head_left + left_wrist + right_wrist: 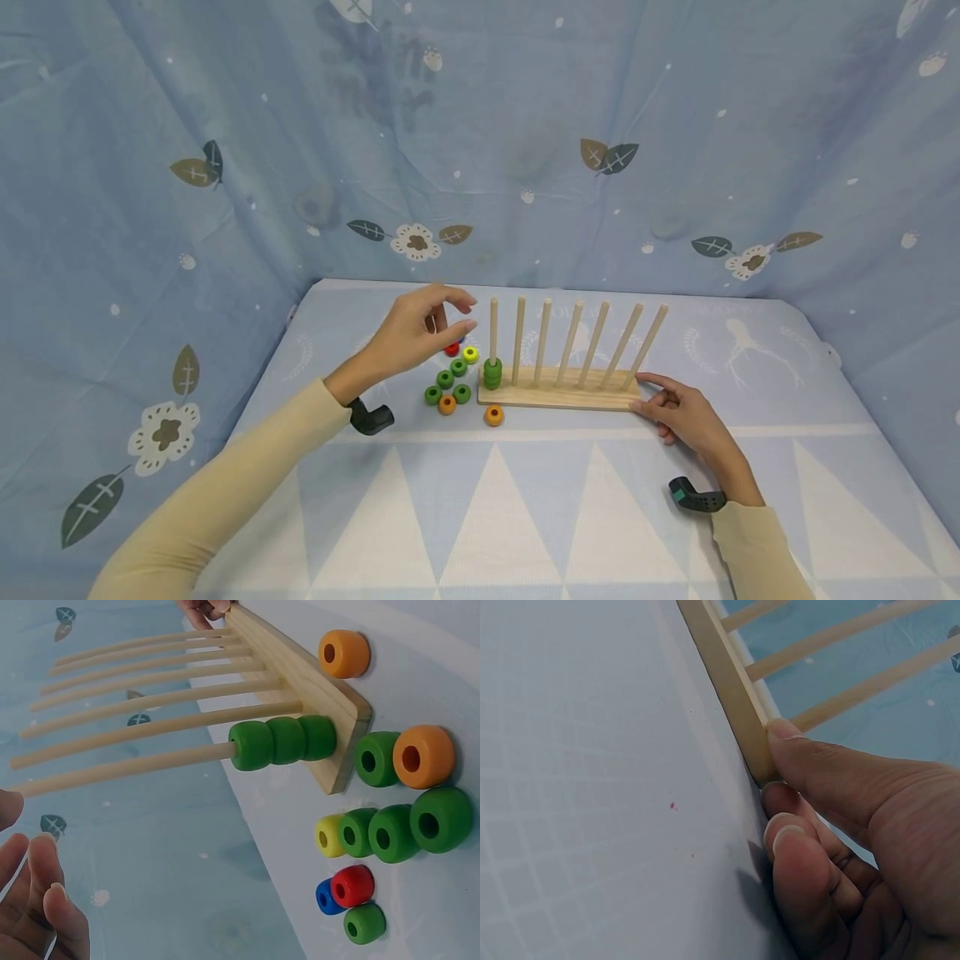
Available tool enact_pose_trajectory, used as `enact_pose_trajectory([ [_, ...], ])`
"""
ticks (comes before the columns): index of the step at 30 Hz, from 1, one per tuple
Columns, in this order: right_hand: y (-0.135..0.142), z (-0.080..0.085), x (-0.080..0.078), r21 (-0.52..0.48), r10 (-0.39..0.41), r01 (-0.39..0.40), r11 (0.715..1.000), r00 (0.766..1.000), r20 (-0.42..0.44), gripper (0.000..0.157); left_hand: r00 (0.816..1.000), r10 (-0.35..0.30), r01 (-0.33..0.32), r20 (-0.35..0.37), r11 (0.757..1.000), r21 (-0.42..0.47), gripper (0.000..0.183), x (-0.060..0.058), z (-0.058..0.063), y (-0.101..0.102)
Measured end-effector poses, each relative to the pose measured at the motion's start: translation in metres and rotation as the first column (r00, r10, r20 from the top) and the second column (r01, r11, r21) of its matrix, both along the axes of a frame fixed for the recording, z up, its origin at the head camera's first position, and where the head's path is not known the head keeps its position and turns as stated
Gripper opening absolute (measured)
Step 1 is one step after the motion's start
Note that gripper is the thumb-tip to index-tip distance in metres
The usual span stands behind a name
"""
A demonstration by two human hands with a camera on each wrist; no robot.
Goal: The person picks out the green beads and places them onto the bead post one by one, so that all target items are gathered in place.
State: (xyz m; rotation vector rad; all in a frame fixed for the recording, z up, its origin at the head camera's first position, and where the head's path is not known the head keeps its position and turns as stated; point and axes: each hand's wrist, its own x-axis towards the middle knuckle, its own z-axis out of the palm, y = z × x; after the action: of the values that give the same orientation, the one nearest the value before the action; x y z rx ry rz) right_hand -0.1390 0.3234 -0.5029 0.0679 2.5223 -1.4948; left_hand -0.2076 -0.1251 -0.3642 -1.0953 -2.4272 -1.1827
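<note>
A wooden peg board (pixel 558 400) with several upright pegs lies across the table. Three green beads (pixel 285 741) are stacked at the foot of its leftmost peg (pixel 493 329). My left hand (pixel 416 329) hovers just left of that peg's top, thumb and fingers apart, with nothing between them. At the board's right end, my right hand (pixel 686 417) grips the corner; the right wrist view shows the thumb (pixel 810 761) against the wood and the other fingers curled below. Loose beads lie left of the board, among them a red bead (pixel 352 886) and a yellow bead (pixel 470 355).
One orange bead (pixel 494 415) sits in front of the board's left end. Another orange bead (pixel 447 405) is among several loose green beads (pixel 445 379). A blue bead (pixel 327 896) touches the red one. Patterned blue cloth (pixel 525 167) hangs behind the table.
</note>
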Motion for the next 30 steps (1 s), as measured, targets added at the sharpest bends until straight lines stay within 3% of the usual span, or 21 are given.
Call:
enact_pose_trajectory([
  [13, -0.002, 0.004, 0.001, -0.016, 0.001, -0.001, 1.0, 1.0, -0.001, 0.072, 1.0, 0.016, -0.017, 0.024, 1.0, 0.008, 0.027, 0.003, -0.013, -0.009],
  [30, -0.001, 0.002, 0.001, -0.002, 0.006, -0.006, 1.0, 1.0, -0.016, 0.071, 0.992, 0.063, -0.062, 0.114, 0.998, -0.013, 0.025, 0.01, -0.035, -0.018],
])
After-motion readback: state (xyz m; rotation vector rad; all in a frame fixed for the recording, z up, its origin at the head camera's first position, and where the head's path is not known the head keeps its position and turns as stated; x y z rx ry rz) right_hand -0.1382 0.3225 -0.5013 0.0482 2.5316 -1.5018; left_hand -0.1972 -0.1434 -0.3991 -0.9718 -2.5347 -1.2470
